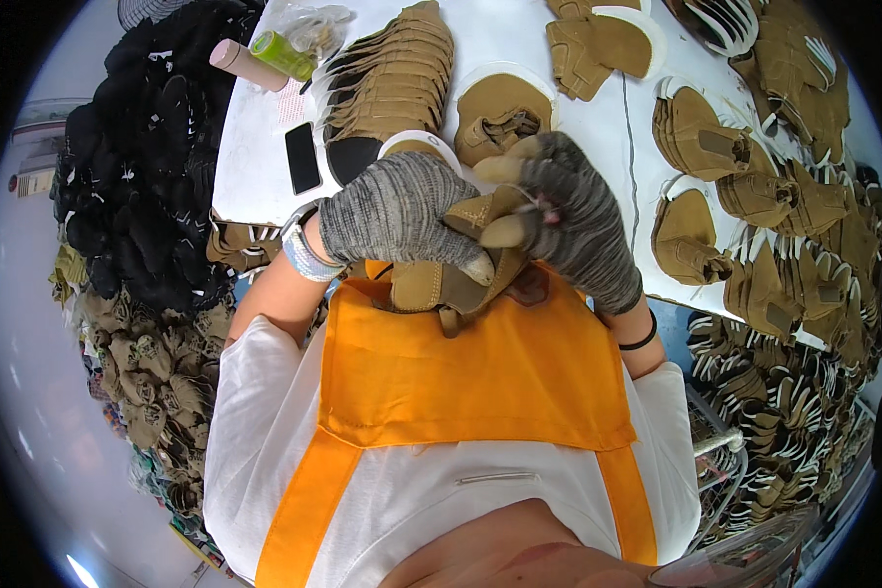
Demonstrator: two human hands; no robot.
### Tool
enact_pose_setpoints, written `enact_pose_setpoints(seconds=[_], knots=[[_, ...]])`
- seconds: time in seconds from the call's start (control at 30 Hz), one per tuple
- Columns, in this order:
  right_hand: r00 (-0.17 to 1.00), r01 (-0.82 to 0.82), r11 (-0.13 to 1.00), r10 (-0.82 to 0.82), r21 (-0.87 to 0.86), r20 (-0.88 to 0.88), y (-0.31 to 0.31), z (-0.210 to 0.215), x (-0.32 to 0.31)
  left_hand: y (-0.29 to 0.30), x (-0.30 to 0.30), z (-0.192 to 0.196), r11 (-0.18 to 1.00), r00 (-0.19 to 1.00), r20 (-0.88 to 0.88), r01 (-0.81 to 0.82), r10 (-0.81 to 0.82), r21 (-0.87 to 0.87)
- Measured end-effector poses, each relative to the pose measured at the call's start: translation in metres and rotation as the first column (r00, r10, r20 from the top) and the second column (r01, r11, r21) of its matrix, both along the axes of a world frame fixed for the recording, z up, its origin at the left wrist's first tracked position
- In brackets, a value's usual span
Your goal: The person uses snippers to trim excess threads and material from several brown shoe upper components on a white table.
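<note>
Both my hands wear grey knitted gloves with bare fingertips. Between them, against my orange apron, is a brown shoe upper (421, 287) with stitched seams. My left hand (402, 211) is closed on its body, thumb pressed on the top. My right hand (573, 216) pinches a raised flap of the same upper. Part of the upper is hidden behind my fingers. Just beyond my hands lies another brown shoe upper (495, 113) with a white rim, flat on the white table (598, 147).
A fanned stack of brown uppers (402, 73) stands beyond my left hand, beside a black phone (303, 159). A pink bottle (248, 65) and a green bottle (282, 54) lie farther back. Brown uppers (691, 127) pile up at right; black ones (147, 167) heap at left.
</note>
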State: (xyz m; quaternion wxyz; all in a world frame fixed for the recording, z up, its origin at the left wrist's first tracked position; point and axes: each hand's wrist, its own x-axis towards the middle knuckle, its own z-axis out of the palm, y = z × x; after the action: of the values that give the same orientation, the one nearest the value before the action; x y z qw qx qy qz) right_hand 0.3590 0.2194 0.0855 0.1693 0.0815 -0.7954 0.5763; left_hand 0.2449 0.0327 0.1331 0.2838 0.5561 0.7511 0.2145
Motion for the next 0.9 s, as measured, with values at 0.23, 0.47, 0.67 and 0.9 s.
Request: enact_pose_setpoints(seconds=[0.23, 0.47, 0.67, 0.9], knots=[[0.991, -0.024, 0.887, 0.083, 0.462, -0.108, -0.013, 0.013, -0.006, -0.009, -0.009, -0.012, 1.0, 0.987, -0.163, 0.014, -0.011, 0.018], [0.993, -0.046, 0.978, 0.066, 0.201, -0.094, -0.015, -0.003, -0.005, 0.001, -0.001, 0.012, 0.996, 0.998, 0.061, -0.031, 0.025, 0.085], [0.952, 0.071, 0.97, 0.005, -0.233, 0.308, -0.002, 0.009, 0.004, 0.005, 0.001, 0.012, 0.996, 0.995, 0.032, -0.092, 0.092, 0.008], [0.982, 0.029, 0.992, -0.051, 0.12, 0.18, 0.008, -0.004, 0.012, 0.005, -0.006, -0.003, 0.963, 0.957, -0.108, -0.271, 0.27, 0.011]])
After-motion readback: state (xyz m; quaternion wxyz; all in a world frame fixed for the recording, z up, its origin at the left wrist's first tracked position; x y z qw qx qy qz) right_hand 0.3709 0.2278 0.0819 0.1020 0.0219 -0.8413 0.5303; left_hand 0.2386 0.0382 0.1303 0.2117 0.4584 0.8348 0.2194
